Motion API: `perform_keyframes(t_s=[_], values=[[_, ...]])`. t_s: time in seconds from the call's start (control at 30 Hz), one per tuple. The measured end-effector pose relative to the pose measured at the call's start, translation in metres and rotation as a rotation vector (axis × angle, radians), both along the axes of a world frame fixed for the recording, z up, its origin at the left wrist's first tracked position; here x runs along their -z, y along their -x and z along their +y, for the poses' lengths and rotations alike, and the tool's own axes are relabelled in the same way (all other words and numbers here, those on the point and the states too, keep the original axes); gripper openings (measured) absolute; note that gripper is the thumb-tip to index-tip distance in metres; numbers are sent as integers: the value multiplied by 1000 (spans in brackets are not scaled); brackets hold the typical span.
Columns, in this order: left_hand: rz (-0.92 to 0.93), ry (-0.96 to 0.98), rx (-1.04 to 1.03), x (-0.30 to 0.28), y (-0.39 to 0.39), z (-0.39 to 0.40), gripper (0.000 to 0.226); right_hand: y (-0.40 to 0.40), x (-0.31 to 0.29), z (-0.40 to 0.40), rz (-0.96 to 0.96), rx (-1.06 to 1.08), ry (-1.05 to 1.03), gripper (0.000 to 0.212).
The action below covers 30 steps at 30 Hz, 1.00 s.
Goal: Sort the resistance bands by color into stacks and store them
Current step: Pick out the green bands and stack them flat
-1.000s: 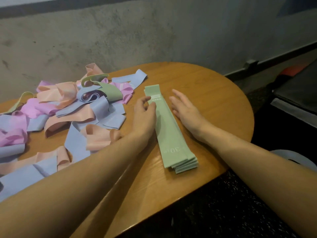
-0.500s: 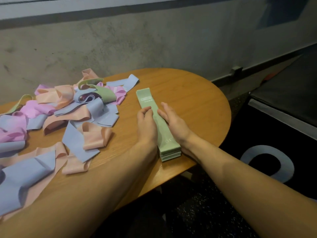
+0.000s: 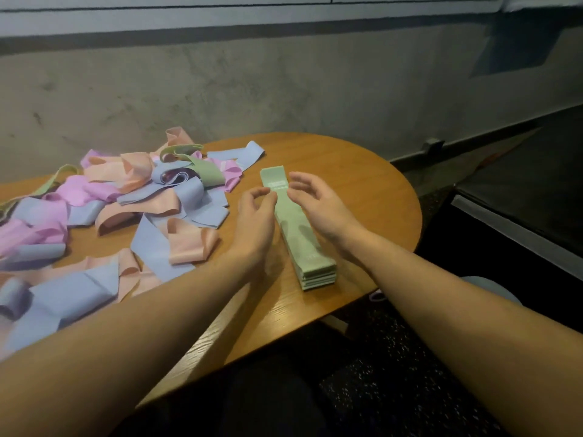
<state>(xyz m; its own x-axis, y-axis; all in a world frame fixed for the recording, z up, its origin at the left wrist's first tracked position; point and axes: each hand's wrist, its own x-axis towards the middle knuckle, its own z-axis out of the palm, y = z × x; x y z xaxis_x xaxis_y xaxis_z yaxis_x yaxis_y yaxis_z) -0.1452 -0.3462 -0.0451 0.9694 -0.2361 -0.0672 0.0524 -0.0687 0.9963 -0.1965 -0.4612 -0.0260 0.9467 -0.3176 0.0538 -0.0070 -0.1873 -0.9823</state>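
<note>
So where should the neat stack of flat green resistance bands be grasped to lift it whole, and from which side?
Probably at its middle, across the narrow width. The stack of flat green resistance bands lies long and thin on the round wooden table, so a hand coming from above, thumb on one long edge and fingers on the other, would likely keep the layers squared. Lifting by an end would likely let them droop and fan.

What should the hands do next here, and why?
Probably reach the left hand into the mixed pile for the loose green band. The green stack looks squared up on the table, both hands hover off it holding nothing, the right hand included, and green bands are still unsorted in the pile.
</note>
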Motion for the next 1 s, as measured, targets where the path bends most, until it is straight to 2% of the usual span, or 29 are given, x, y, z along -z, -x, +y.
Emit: perform_keyframes(t_s=[0.13, 0.23, 0.57, 0.8, 1.0], values=[[-250, -142, 11, -10, -7, 37, 17, -2, -7, 26, -56, -43, 83, 22], [-367, -274, 3, -13, -15, 69, 17, -9, -12, 50, -100, -83, 161, 17], [-617, -702, 40, -1, -40, 211, 18, -50, 0, 137, -89, -201, 238, 22], [-497, -772, -43, 10, -67, 262, 22, -81, 5, 183, -70, -237, 238, 23], [-684, -750, -17, 14, -89, 237, 17, -114, 4, 181, -104, -153, 284, 21]])
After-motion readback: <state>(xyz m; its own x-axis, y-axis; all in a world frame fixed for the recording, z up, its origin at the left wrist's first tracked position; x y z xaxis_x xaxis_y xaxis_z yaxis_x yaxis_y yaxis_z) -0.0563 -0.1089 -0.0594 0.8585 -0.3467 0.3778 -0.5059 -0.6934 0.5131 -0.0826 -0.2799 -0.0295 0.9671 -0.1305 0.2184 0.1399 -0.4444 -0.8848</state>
